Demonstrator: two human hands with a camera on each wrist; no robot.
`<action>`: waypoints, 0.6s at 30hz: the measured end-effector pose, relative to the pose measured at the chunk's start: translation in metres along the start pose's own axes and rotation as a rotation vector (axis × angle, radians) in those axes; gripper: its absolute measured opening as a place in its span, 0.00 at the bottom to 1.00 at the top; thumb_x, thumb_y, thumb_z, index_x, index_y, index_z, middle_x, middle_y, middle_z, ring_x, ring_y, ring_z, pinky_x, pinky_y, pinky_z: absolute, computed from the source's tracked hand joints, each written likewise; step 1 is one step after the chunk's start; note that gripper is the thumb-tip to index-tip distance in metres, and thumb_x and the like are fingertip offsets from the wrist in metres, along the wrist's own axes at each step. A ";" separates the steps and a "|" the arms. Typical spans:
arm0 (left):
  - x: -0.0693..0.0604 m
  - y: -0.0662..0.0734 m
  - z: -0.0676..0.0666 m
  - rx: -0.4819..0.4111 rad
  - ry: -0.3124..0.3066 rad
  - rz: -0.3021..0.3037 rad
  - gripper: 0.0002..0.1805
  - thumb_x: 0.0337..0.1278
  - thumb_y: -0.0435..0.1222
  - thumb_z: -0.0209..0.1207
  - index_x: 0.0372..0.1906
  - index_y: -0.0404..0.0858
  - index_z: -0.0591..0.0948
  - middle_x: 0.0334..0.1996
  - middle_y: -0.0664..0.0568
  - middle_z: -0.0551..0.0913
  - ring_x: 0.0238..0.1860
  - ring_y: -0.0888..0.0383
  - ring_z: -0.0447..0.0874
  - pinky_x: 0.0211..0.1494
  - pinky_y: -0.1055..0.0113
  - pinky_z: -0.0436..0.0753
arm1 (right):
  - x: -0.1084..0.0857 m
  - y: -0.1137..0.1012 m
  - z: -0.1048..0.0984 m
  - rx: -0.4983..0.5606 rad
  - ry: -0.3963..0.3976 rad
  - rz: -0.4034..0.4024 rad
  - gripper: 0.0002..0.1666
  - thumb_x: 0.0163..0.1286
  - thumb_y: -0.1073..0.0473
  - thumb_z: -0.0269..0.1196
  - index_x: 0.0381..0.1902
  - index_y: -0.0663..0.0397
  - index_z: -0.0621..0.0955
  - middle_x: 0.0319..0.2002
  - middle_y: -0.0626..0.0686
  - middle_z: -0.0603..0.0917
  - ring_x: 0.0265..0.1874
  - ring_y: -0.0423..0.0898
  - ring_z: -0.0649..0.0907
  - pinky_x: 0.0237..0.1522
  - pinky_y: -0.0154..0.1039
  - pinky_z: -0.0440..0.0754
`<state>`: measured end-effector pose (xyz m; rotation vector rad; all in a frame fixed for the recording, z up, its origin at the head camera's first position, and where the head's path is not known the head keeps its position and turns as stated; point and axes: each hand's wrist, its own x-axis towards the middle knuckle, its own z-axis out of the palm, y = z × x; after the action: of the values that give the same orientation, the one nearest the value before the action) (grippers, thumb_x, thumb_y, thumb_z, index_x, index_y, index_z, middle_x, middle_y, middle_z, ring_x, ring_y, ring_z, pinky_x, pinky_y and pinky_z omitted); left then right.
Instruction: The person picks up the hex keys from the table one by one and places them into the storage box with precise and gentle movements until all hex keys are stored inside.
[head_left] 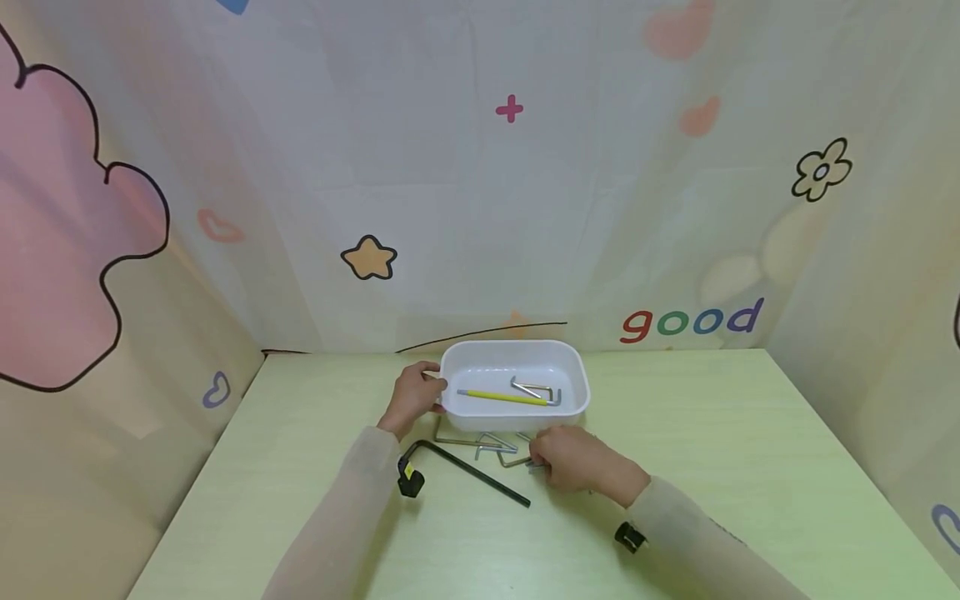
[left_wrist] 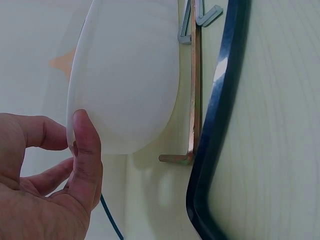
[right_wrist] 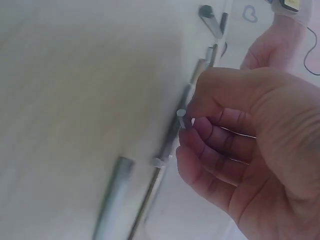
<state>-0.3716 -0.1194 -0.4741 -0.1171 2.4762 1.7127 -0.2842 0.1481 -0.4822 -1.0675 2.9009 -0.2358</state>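
Observation:
A white plastic box (head_left: 480, 422) stands near the back of the table. My left hand (head_left: 411, 398) holds its left rim between thumb and fingers, as the left wrist view confirms. Inside lie a yellow-sleeved hex key (head_left: 502, 398) and a few bare metal ones. In front of the box, my right hand (head_left: 573, 458) pinches a small silver hex key (right_wrist: 181, 119), mostly hidden by the fingers. Beside that hand several loose hex keys lie in a cluster, including a long brass-coloured one (left_wrist: 195, 100). A large black hex key (head_left: 476, 476) lies nearest the front.
Behind the table (head_left: 750, 467) hangs a printed curtain (head_left: 480, 208), close to the box's back side. More curtain hangs along the left and right sides. A dark band with a small black block (head_left: 630, 537) sits at the right wrist.

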 end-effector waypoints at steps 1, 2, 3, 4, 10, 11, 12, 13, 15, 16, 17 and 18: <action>0.000 0.000 0.000 0.000 0.001 0.001 0.25 0.61 0.32 0.55 0.64 0.32 0.73 0.42 0.41 0.78 0.34 0.51 0.84 0.31 0.65 0.89 | 0.000 0.000 -0.002 0.000 0.006 -0.007 0.09 0.53 0.69 0.65 0.23 0.48 0.80 0.22 0.41 0.74 0.23 0.38 0.70 0.26 0.29 0.69; 0.000 0.001 0.000 0.000 0.002 0.002 0.25 0.61 0.32 0.55 0.64 0.32 0.73 0.42 0.41 0.78 0.34 0.51 0.84 0.31 0.65 0.89 | 0.000 -0.001 -0.005 0.001 0.014 -0.013 0.09 0.53 0.69 0.65 0.24 0.49 0.80 0.22 0.41 0.75 0.23 0.38 0.70 0.26 0.29 0.70; -0.001 0.002 0.000 0.001 0.002 0.002 0.25 0.61 0.32 0.55 0.64 0.32 0.73 0.42 0.41 0.78 0.34 0.51 0.84 0.31 0.65 0.89 | 0.000 -0.001 -0.007 -0.002 0.024 -0.021 0.09 0.52 0.69 0.65 0.24 0.49 0.80 0.23 0.41 0.75 0.23 0.38 0.70 0.26 0.28 0.70; -0.001 0.002 0.000 0.003 0.003 0.001 0.25 0.61 0.32 0.55 0.64 0.32 0.73 0.42 0.41 0.77 0.34 0.51 0.84 0.31 0.65 0.89 | -0.001 -0.002 -0.010 -0.007 0.035 -0.031 0.09 0.52 0.70 0.65 0.24 0.49 0.81 0.23 0.41 0.75 0.22 0.37 0.70 0.25 0.28 0.70; -0.002 0.003 0.000 0.004 0.006 -0.004 0.25 0.61 0.32 0.55 0.64 0.32 0.72 0.42 0.41 0.77 0.33 0.52 0.83 0.31 0.67 0.89 | 0.000 -0.004 -0.029 -0.044 0.082 -0.062 0.07 0.51 0.68 0.66 0.26 0.50 0.81 0.23 0.40 0.76 0.23 0.37 0.70 0.26 0.27 0.71; -0.002 0.003 0.000 0.006 0.008 -0.002 0.26 0.60 0.32 0.55 0.64 0.31 0.72 0.41 0.41 0.77 0.32 0.52 0.83 0.30 0.67 0.89 | 0.001 -0.004 -0.033 -0.045 0.084 -0.057 0.07 0.51 0.67 0.66 0.26 0.50 0.81 0.24 0.40 0.77 0.23 0.38 0.70 0.27 0.28 0.71; -0.002 0.002 0.000 0.006 0.007 -0.001 0.26 0.60 0.32 0.55 0.64 0.30 0.72 0.41 0.41 0.77 0.32 0.53 0.83 0.30 0.68 0.89 | 0.001 -0.004 -0.036 -0.046 0.085 -0.052 0.06 0.52 0.67 0.67 0.27 0.50 0.81 0.24 0.41 0.77 0.24 0.38 0.71 0.28 0.28 0.71; -0.001 0.002 0.000 0.007 0.005 -0.002 0.26 0.60 0.32 0.55 0.64 0.30 0.72 0.40 0.41 0.76 0.32 0.53 0.84 0.29 0.68 0.89 | 0.001 -0.004 -0.040 -0.049 0.089 -0.049 0.06 0.52 0.67 0.67 0.27 0.51 0.81 0.24 0.42 0.78 0.24 0.39 0.71 0.28 0.29 0.72; -0.001 0.002 0.000 0.007 0.003 -0.005 0.26 0.60 0.32 0.55 0.64 0.30 0.72 0.40 0.42 0.76 0.31 0.53 0.84 0.29 0.69 0.88 | 0.003 -0.004 -0.047 -0.057 0.094 -0.039 0.06 0.52 0.67 0.67 0.27 0.51 0.81 0.25 0.43 0.79 0.25 0.39 0.71 0.29 0.30 0.73; -0.001 0.002 0.000 0.007 0.001 -0.006 0.26 0.60 0.32 0.55 0.64 0.31 0.72 0.40 0.42 0.76 0.31 0.52 0.84 0.30 0.68 0.89 | 0.003 -0.004 -0.051 -0.059 0.095 -0.033 0.06 0.52 0.67 0.67 0.28 0.51 0.81 0.26 0.44 0.80 0.25 0.40 0.72 0.30 0.31 0.73; -0.001 0.002 -0.001 0.006 0.000 -0.006 0.26 0.60 0.32 0.55 0.64 0.31 0.72 0.41 0.41 0.76 0.32 0.52 0.84 0.31 0.67 0.89 | 0.005 -0.003 -0.055 -0.061 0.098 -0.029 0.06 0.53 0.67 0.67 0.28 0.52 0.82 0.27 0.44 0.81 0.25 0.40 0.72 0.30 0.31 0.73; -0.001 0.002 -0.001 0.004 -0.002 -0.007 0.26 0.60 0.32 0.55 0.64 0.32 0.72 0.41 0.41 0.77 0.33 0.51 0.84 0.32 0.66 0.89 | 0.006 -0.003 -0.059 -0.061 0.101 -0.025 0.06 0.53 0.66 0.68 0.29 0.52 0.82 0.28 0.44 0.82 0.25 0.40 0.72 0.30 0.31 0.74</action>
<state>-0.3706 -0.1195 -0.4714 -0.1230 2.4746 1.7047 -0.2920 0.1496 -0.4233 -1.1330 3.0041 -0.2092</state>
